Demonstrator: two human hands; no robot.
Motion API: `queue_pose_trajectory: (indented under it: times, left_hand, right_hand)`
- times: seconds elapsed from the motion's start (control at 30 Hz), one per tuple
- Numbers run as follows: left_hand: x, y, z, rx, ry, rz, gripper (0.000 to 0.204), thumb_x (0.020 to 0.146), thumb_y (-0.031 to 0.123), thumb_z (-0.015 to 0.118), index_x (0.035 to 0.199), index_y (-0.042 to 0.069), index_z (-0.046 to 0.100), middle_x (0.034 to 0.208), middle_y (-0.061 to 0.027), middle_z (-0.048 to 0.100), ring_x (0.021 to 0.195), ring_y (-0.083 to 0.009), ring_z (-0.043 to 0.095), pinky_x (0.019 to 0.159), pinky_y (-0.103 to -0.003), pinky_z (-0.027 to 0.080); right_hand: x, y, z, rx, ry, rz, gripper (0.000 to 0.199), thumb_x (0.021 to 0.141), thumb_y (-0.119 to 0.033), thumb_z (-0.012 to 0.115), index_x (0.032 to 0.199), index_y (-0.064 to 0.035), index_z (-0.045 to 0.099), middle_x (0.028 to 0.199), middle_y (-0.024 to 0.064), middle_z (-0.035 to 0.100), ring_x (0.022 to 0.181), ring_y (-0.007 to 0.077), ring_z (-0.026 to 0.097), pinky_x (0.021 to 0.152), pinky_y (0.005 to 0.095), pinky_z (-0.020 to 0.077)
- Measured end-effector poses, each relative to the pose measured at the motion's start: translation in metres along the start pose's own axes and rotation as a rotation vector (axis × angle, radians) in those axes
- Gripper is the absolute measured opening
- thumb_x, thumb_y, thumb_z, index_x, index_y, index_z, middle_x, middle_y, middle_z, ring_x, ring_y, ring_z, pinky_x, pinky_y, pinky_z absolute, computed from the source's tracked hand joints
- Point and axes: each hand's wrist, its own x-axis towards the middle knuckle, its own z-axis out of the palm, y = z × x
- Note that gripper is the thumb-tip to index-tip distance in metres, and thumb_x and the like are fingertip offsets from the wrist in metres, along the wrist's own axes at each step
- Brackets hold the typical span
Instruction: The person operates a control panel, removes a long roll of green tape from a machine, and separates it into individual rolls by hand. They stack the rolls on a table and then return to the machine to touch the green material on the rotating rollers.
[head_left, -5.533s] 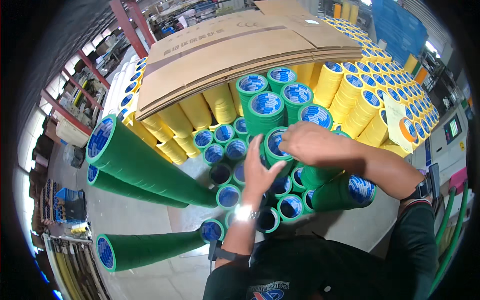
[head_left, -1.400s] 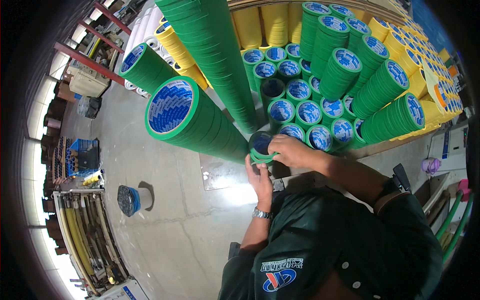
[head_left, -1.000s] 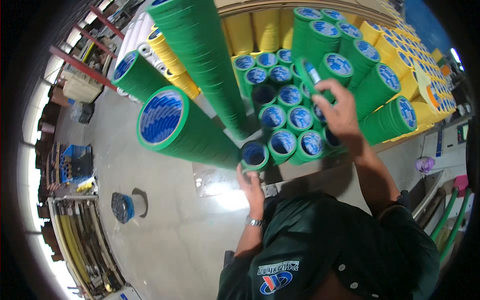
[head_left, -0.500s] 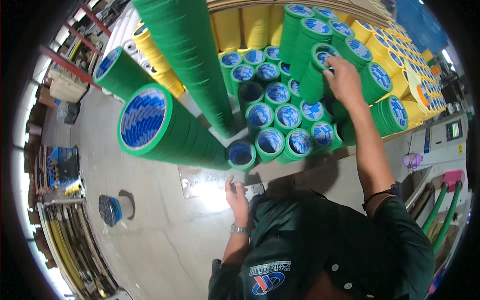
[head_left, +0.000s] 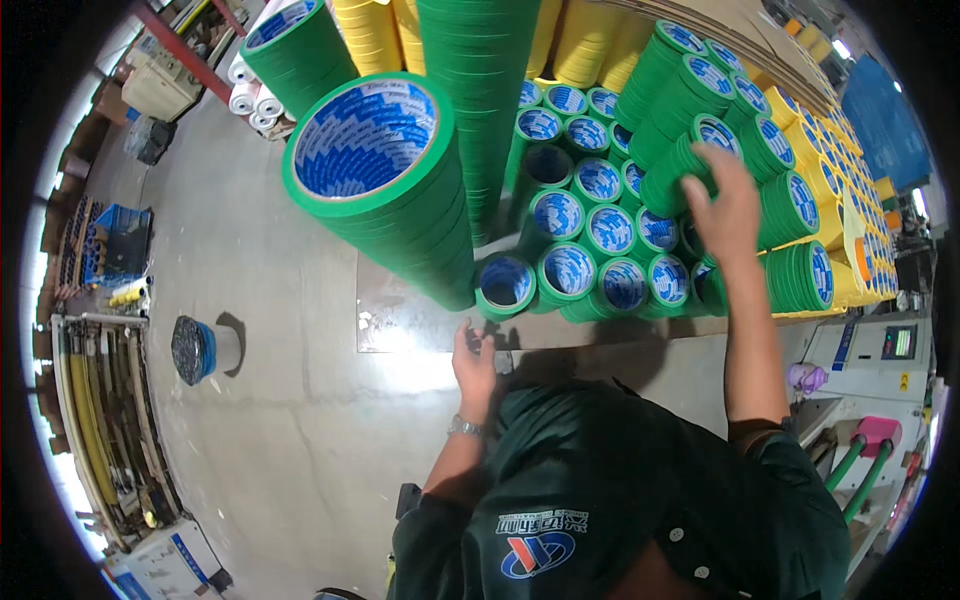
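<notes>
Rolls of green tape with blue-and-white printed cores stand in tall and short stacks before me. My right hand (head_left: pixel 728 205) reaches to a mid-height green stack (head_left: pixel 668 180) on the right. Its thumb and fingers are apart by the top roll (head_left: pixel 718 137), nothing visibly gripped; whether the fingertips touch the roll is hard to tell. My left hand (head_left: pixel 474 362) hovers low, empty, with fingers loosely bent and apart. Just beyond it is a short green stack (head_left: pixel 505 283), beside a very tall leaning green column (head_left: pixel 400 220).
Yellow tape rolls (head_left: pixel 850 230) crowd the right, and cardboard sheets (head_left: pixel 725 50) lie at the back. A flat board (head_left: pixel 390 305) lies under the stacks. On the left floor are a wrapped spool (head_left: pixel 200 350) and a rack of rods (head_left: pixel 105 420). A machine panel (head_left: pixel 880 345) stands right.
My right hand has loosened from the top roll, which now sits level with its stack. My view has shifted, so the stacks appear farther right. The left hand remains low and empty.
</notes>
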Motion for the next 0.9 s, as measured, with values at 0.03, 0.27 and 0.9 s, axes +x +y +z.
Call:
queue_pose_trajectory:
  times: [0.03, 0.27, 0.9]
  left_hand:
    - [0.002, -0.008, -0.001, 0.001, -0.025, -0.044, 0.06, 0.093, 0.007, 0.071, 0.147, -0.007, 0.048, 0.127, -0.0193, 0.066, 0.112, -0.0285, 0.066, 0.101, -0.039, 0.051]
    - [0.035, -0.07, 0.014, 0.065, -0.045, -0.021, 0.073, 0.085, 0.006, 0.068, 0.151, -0.01, 0.042, 0.149, -0.0307, 0.052, 0.14, -0.0424, 0.049, 0.121, -0.046, 0.036]
    - [0.063, -0.113, 0.033, -0.224, -0.084, -0.168, 0.049, 0.086, -0.003, 0.061, 0.134, -0.001, 0.053, 0.127, -0.0185, 0.061, 0.118, -0.0308, 0.06, 0.104, -0.042, 0.046]
  right_hand:
    - [-0.013, -0.018, 0.005, 0.102, -0.11, -0.053, 0.042, 0.083, -0.01, 0.077, 0.124, -0.0061, 0.068, 0.125, 0.0178, 0.07, 0.116, 0.0394, 0.065, 0.099, 0.0466, 0.0527]
    - [-0.094, -0.137, 0.061, 0.505, -0.62, -0.405, 0.051, 0.081, -0.014, 0.077, 0.129, -0.0001, 0.064, 0.132, 0.0172, 0.064, 0.128, 0.0353, 0.056, 0.106, 0.0477, 0.0447]
    - [-0.133, -0.152, 0.11, 0.466, -0.449, -0.465, 0.011, 0.082, -0.015, 0.063, 0.091, -0.0093, 0.065, 0.084, 0.0078, 0.059, 0.084, 0.0269, 0.059, 0.079, 0.0399, 0.0436]
